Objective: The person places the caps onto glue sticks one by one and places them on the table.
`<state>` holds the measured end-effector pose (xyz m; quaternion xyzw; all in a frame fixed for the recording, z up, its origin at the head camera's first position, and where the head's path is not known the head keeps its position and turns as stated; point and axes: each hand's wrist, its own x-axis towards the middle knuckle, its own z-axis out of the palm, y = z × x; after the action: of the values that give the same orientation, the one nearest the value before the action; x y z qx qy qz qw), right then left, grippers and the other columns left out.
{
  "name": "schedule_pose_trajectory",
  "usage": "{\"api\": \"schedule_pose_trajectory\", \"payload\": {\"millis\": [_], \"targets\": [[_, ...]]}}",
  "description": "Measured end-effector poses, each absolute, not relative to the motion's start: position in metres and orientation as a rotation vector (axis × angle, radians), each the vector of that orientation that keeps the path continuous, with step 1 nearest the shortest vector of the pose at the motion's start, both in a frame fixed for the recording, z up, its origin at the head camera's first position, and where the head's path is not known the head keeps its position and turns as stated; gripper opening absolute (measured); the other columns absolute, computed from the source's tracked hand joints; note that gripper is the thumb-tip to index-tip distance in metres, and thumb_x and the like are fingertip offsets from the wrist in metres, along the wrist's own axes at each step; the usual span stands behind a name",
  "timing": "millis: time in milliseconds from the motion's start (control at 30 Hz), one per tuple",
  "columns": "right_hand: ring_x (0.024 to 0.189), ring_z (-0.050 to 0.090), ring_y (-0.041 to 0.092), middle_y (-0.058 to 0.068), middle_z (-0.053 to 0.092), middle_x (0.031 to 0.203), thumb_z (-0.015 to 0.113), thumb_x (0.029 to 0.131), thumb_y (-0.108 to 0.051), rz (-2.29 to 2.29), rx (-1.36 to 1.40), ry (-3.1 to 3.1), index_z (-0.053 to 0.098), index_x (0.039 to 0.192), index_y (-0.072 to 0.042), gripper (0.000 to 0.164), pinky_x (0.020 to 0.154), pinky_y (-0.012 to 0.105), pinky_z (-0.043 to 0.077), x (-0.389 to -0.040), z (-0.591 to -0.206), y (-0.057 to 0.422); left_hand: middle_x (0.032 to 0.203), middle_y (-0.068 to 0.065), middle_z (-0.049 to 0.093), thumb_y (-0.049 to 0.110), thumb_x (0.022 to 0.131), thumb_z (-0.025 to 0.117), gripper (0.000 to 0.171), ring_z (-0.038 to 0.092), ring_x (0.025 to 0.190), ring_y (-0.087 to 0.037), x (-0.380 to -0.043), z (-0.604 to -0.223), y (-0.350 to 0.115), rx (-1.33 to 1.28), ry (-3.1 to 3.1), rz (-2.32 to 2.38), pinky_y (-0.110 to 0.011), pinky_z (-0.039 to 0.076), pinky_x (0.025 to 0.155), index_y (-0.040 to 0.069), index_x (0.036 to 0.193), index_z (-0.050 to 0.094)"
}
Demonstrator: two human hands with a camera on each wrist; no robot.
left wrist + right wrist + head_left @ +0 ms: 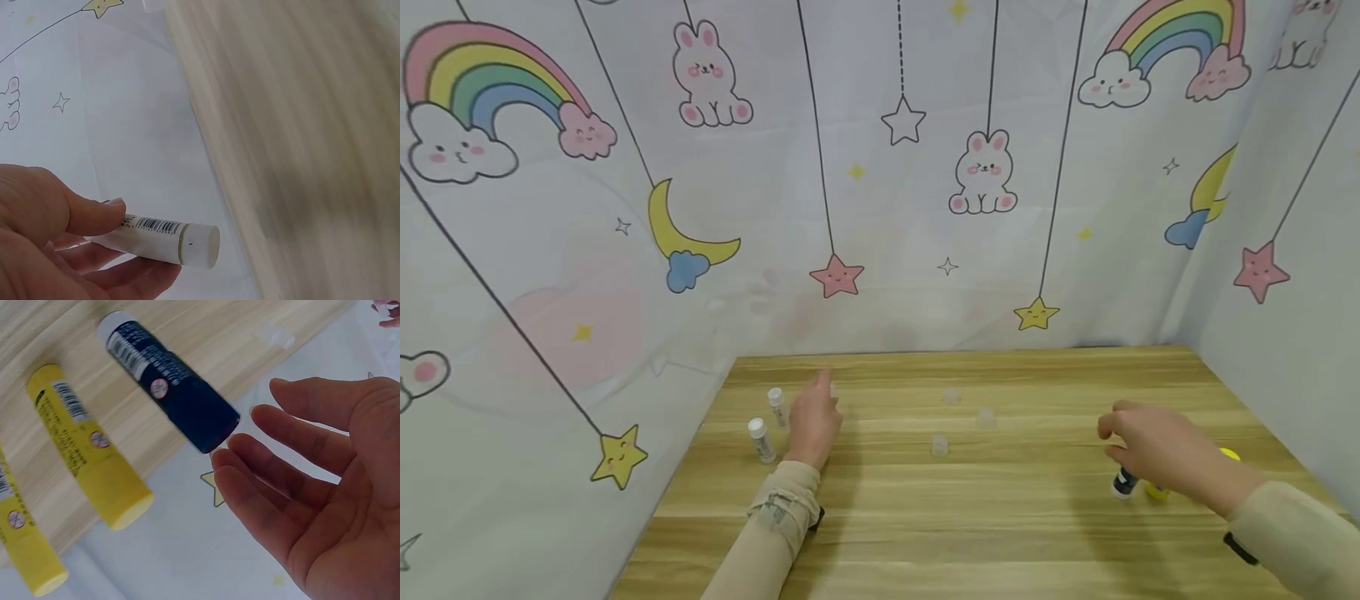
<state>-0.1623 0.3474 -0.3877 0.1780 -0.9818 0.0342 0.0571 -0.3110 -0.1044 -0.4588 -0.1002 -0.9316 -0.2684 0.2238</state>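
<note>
At the lower right of the head view, the right hand [1172, 454] has its grip apart, near an upright navy glue stick [169, 381]; contact is unclear. Two yellow glue sticks [90, 447] stand beside it, apparently upright for easy grasping. Left of centre, the left hand [812, 423] has its grip clamped on a white glue stick [153, 240], thumb opposing fingers, probably to steady the barrel. Two capped white tubes [762, 442] stand left of it; small translucent pieces [940, 446] sit mid-frame on the surface [880, 533].

In the head view, toward four o'clock, a dark blue stick [178, 390] and yellow sticks [90, 450] bear barcodes [127, 354] and red-ringed signs [159, 388]. At seven, I spot a barcode on a white stick [150, 244].
</note>
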Motion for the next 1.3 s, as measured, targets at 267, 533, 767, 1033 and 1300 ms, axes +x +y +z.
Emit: {"api": "schedule_pose_trajectory", "payload": {"millis": [267,533,767,1033,1300], "targets": [[0.063,0.052,0.005,-0.004,0.06,0.086,0.082,0.084,-0.017,0.115,0.579,-2.928,0.074,0.095,-0.015,0.014,0.053,0.027,0.045,-0.173,-0.386,0.328,0.123,-0.024,0.063,-0.008,0.091,0.067,0.072,0.069,0.09,-0.036,-0.302,-0.45,-0.094,-0.288,-2.56,-0.805,-0.046,0.057,0.077,0.005,0.153,0.032],[0.071,0.057,0.008,-0.008,0.058,0.085,0.08,0.087,-0.02,0.124,0.609,-2.924,0.074,0.096,-0.017,0.01,0.06,0.03,0.049,-0.189,-0.383,0.308,0.108,-0.021,0.07,0.006,0.09,0.076,0.058,0.07,0.087,-0.036,-0.295,-0.443,-0.086,-0.302,-2.471,-0.865,-0.047,0.057,0.071,0.002,0.139,0.044],[0.076,0.062,0.012,-0.005,0.068,0.088,0.078,0.089,-0.017,0.194,0.654,-2.954,0.076,0.094,-0.016,0.006,0.065,0.036,0.053,-0.211,-0.379,0.29,0.096,-0.017,0.072,0.017,0.088,0.079,0.032,0.072,0.084,-0.033,-0.287,-0.441,-0.082,-0.338,-2.374,-0.844,-0.045,0.058,0.07,0.001,0.109,0.061],[0.069,0.059,0.01,-0.004,0.067,0.084,0.073,0.092,-0.014,0.332,0.65,-2.997,0.076,0.096,-0.011,0.006,0.064,0.036,0.052,-0.238,-0.374,0.274,0.095,-0.01,0.073,0.018,0.087,0.081,0.026,0.073,0.086,-0.027,-0.281,-0.437,-0.078,-0.418,-2.285,-0.828,-0.042,0.059,0.074,0.005,0.105,0.068],[0.074,0.062,0.013,0.001,0.07,0.092,0.07,0.093,-0.013,0.363,0.615,-3.007,0.077,0.102,-0.01,0.012,0.068,0.039,0.054,-0.26,-0.376,0.264,0.1,-0.012,0.071,0.011,0.084,0.083,0.028,0.071,0.086,-0.031,-0.277,-0.433,-0.072,-0.441,-2.235,-0.729,-0.047,0.058,0.07,0.005,0.108,0.069]]}}
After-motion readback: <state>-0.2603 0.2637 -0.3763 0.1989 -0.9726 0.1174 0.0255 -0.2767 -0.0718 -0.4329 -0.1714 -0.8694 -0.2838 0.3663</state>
